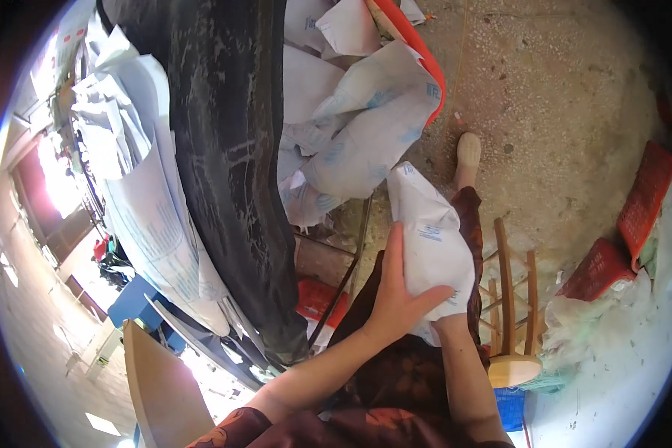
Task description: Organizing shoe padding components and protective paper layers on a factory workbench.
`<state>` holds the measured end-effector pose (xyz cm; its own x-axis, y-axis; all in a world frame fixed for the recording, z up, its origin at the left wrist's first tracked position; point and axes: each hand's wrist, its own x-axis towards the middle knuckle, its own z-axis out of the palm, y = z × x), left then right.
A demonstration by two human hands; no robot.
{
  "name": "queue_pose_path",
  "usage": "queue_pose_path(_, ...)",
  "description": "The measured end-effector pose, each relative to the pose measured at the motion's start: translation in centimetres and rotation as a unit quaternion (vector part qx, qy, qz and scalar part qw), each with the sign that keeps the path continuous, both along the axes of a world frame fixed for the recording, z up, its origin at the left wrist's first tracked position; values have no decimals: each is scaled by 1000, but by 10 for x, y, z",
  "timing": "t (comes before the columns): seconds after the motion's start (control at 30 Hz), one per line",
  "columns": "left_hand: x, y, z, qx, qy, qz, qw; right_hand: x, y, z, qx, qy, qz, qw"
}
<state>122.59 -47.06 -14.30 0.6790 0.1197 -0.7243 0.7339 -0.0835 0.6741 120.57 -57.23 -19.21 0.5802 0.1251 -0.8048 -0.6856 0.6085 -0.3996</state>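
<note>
In front of my lap is a folded white bag-like piece with blue print [434, 250]; paper or woven plastic, I cannot tell which. My left hand [402, 291] holds its left side, fingers stretched along the edge and thumb across the front. From the lower right my right forearm reaches up to the piece's bottom end. My right hand is hidden from the wrist on, inside or behind it. A heap of similar white printed pieces [373, 142] lies just beyond, within a red-rimmed container [434, 75].
A scuffed black surface [224, 164] runs along the left, with a stack of white printed sheets [145, 179] beside it. A wooden stool [514, 366] stands close on my right. Red plastic crates [601, 269] and clear plastic wrap [590, 328] lie farther right on the speckled floor.
</note>
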Motion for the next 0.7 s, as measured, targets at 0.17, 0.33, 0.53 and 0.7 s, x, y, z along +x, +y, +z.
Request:
queue_pose_path(0.17,-30,2,18,115,-7,-137,984,-9,-2,-7,-120,-72,148,979)
queue_pose_path(0.33,-30,-7,7,68,27,-25,997,-3,3,13,16,16,112,993)
queue_pose_path(0.53,-8,16,3,0,185,123,975,30,-19,24,203,125,338,910)
queue_pose_path(0.7,-37,38,-7,-35,270,211,939,28,-30,3,355,244,209,878)
